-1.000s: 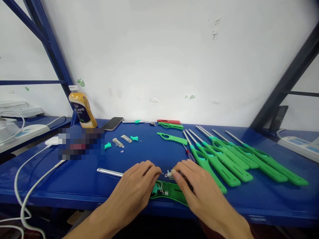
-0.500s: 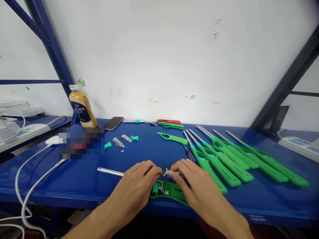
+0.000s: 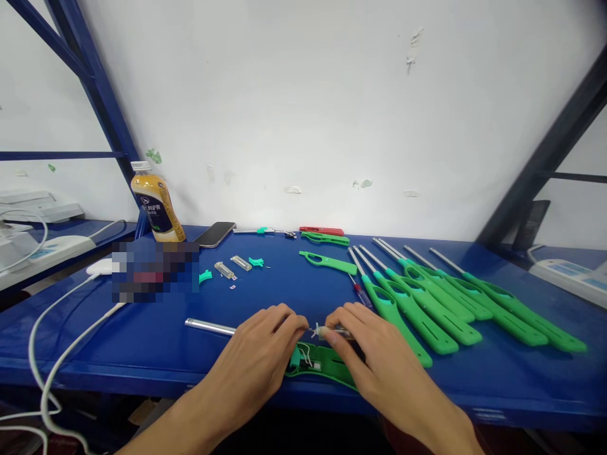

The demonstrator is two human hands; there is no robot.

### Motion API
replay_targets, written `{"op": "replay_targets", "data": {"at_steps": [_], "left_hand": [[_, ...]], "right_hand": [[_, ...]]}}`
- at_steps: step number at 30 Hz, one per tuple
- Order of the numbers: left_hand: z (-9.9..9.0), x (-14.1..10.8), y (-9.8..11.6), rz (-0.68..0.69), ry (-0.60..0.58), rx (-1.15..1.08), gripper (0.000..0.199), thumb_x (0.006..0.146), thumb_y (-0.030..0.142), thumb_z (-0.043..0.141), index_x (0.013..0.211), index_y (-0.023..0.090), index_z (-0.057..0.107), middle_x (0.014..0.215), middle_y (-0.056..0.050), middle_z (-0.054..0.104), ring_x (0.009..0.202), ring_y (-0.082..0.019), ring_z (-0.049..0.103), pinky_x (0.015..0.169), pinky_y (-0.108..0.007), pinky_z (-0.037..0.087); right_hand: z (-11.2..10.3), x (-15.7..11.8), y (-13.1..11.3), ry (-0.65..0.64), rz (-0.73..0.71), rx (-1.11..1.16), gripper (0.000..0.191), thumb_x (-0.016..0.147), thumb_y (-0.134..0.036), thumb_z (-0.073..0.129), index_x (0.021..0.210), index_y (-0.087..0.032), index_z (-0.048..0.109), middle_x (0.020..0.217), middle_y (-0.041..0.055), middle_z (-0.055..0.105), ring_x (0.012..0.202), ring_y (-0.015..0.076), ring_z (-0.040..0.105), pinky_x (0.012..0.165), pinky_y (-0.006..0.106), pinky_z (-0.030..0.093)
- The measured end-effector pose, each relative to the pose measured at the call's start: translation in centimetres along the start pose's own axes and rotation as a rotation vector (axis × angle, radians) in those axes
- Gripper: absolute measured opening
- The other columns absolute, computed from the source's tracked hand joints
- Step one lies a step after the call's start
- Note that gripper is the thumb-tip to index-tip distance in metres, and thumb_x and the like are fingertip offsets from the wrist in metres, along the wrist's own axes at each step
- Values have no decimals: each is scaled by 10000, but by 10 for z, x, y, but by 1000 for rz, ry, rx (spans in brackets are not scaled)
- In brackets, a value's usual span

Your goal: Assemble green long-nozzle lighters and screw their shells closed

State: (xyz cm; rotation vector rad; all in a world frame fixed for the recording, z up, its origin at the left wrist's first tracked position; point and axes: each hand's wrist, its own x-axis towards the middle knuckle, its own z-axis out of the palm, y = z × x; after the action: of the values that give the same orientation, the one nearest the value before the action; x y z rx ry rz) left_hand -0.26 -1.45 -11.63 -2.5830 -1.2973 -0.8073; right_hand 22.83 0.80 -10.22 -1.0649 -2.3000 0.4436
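Observation:
My right hand [image 3: 379, 347] pinches a clear lighter fuel tank [image 3: 340, 332] with a white fitting on its left end. Close to that fitting, my left hand [image 3: 268, 347] has thumb and fingertips pressed together; what they grip is too small to tell. Beneath both hands lies an open green lighter handle half [image 3: 334, 365], with a teal trigger [image 3: 296, 359] and thin white wires inside. A silver metal tube [image 3: 208, 325] sticks out to the left from behind my left hand.
Several green lighters [image 3: 417, 309] lie fanned out at right, beside a screwdriver [image 3: 363, 294]. Further back are a green handle half [image 3: 327, 261], a red handle piece [image 3: 322, 230], clear tanks [image 3: 224, 270] and a phone [image 3: 217, 234]. A bottle [image 3: 159, 205] stands at back left, near white cables [image 3: 61, 309].
The fuel tank in my right hand has turned slightly and shows more of its side. My left fingertips have shifted only a little by the fitting.

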Motion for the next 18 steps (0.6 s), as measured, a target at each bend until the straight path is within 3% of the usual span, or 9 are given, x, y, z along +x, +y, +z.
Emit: {"op": "replay_targets", "data": {"at_steps": [10,18], "left_hand": [[-2,-1,0,-3,-16,-11,226,1072,67,457,1180,241,552,1054,-31,657,886,-242,669,795,-396,564],[-2,0,1,11,-2,3,177,1092,105,448,1152,231,557,1051,-43,660,894,-255,671,787,-404,573]], "right_hand": [[-1,1,-2,-9,1,-9,224,1148,-359,444,1023,-269,607,1017,22,677,939,228,633,819,380,454],[0,1,1,-5,-10,12,153,1133,-341,493,1047,-281,604,1037,4,675,947,220,636,826,375,461]]}}
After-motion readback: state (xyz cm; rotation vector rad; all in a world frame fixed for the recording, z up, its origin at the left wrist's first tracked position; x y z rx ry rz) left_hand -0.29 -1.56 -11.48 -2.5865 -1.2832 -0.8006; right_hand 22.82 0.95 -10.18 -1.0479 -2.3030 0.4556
